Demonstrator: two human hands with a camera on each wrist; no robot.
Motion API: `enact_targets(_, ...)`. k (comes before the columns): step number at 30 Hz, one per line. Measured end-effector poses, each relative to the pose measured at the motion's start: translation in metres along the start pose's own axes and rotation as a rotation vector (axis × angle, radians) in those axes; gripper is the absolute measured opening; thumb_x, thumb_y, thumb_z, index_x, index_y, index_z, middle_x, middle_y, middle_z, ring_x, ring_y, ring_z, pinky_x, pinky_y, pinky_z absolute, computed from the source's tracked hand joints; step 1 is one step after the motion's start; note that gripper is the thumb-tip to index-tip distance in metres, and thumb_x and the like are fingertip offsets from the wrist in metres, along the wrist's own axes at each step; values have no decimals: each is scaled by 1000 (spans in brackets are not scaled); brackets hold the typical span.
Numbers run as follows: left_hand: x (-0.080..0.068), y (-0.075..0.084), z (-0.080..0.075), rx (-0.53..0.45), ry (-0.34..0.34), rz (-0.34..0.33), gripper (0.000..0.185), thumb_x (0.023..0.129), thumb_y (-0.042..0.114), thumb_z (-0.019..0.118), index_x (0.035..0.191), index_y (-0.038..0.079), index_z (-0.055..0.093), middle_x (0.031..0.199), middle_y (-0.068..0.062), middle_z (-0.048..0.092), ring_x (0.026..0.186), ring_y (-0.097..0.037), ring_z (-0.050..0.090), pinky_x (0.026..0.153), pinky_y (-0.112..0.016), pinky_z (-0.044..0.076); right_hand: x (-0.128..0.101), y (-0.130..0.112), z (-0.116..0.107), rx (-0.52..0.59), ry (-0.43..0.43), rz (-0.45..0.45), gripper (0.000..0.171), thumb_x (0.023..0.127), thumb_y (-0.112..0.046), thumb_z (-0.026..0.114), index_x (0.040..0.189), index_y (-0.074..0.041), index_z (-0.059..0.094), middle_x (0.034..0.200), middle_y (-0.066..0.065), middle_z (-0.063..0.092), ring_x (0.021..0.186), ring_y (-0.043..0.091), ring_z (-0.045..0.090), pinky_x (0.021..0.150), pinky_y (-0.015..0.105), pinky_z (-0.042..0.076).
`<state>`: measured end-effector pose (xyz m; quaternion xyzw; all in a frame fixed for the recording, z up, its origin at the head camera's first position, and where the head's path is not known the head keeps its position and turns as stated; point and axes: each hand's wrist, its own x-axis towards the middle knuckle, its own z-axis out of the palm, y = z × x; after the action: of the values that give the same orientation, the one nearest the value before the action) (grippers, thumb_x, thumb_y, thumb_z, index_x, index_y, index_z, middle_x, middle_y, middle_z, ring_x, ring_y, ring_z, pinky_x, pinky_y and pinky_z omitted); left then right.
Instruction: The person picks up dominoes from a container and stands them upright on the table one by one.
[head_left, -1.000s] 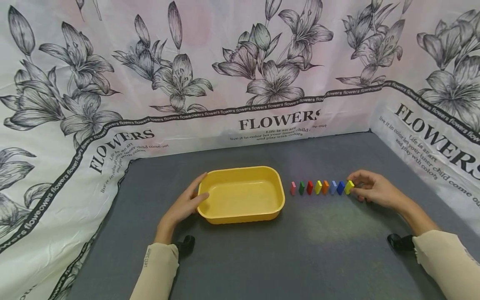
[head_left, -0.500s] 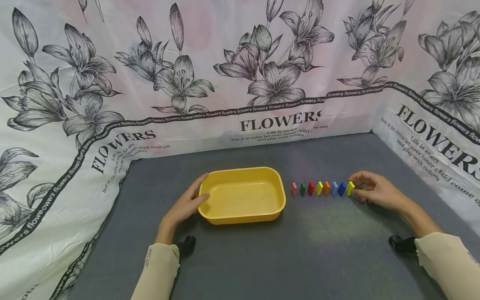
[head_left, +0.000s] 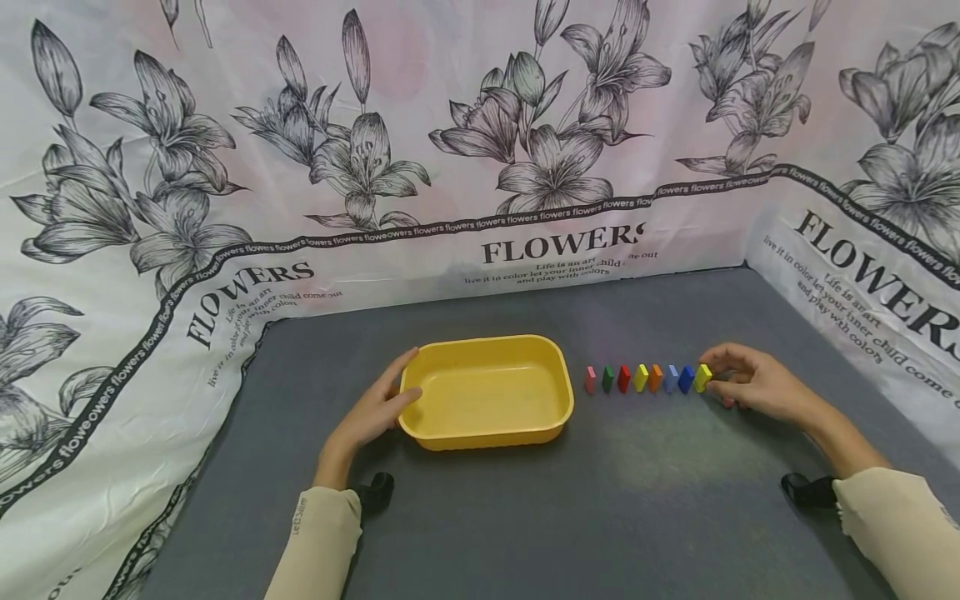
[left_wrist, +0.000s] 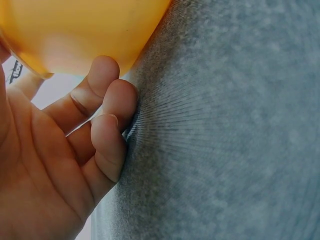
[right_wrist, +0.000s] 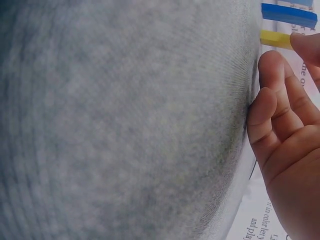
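Note:
A shallow yellow tray (head_left: 487,433) sits mid-table on the grey mat. My left hand (head_left: 401,383) holds its left end, thumb on the rim and fingers against the outer wall; in the left wrist view those fingers (left_wrist: 107,115) curl beside the tray (left_wrist: 75,30). To the right of the tray stands a row of several small upright coloured blocks, from pink (head_left: 590,379) to blue (head_left: 686,378). My right hand (head_left: 712,372) pinches the yellow block (head_left: 702,377) at the row's right end. The right wrist view shows a fingertip (right_wrist: 305,42) on that yellow block (right_wrist: 275,38), next to the blue block (right_wrist: 287,14).
White cloth walls printed with flowers (head_left: 525,167) enclose the grey mat (head_left: 637,500) at the back, left and right. The tray holds nothing. Black wrist mounts (head_left: 375,487) sit by both sleeves.

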<state>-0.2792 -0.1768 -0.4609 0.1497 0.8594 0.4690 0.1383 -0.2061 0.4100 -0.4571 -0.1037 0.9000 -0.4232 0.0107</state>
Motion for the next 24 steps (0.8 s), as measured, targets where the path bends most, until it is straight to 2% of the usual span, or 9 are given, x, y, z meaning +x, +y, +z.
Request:
enact_targets(6, 0, 0, 0, -3, 0, -3, 67, 104, 36, 57, 161, 41, 22, 86, -13, 54, 62, -20, 50, 61, -32, 46, 0, -1, 0, 0, -6, 2, 37, 99, -12, 67, 132, -2, 54, 116, 15, 65, 68, 18, 64, 55, 34, 50)
enact_targets(15, 1, 1, 0, -14, -1, -21, 69, 104, 33, 57, 162, 37, 20, 85, -12, 52, 63, -21, 49, 61, -32, 45, -1, -1, 0, 19, -3, -10, 39, 98, -11, 68, 132, 0, 53, 111, -1, 65, 67, 19, 64, 55, 35, 50)
enact_targets(18, 1, 1, 1, -15, -1, -18, 69, 104, 34, 57, 162, 39, 20, 85, -12, 53, 63, -21, 49, 61, -32, 45, -2, -1, -1, 23, -6, -6, 41, 98, -10, 67, 134, 0, 51, 115, 5, 65, 68, 19, 64, 55, 35, 50)
enact_targets(22, -1, 5, 1, -19, -6, -29, 69, 105, 32, 57, 162, 37, 20, 86, -15, 54, 63, -20, 49, 62, -33, 46, -2, 0, -3, 37, -17, 11, 44, 99, -2, 61, 141, 0, 46, 127, 27, 59, 70, 17, 66, 56, 35, 51)
enact_targets(24, -4, 12, 0, -26, -12, -33, 68, 105, 29, 56, 163, 34, 21, 89, -17, 55, 64, -21, 51, 64, -34, 47, -2, 1, -4, 40, -18, 14, 48, 98, 2, 57, 144, 0, 44, 130, 34, 55, 72, 17, 68, 57, 35, 52)
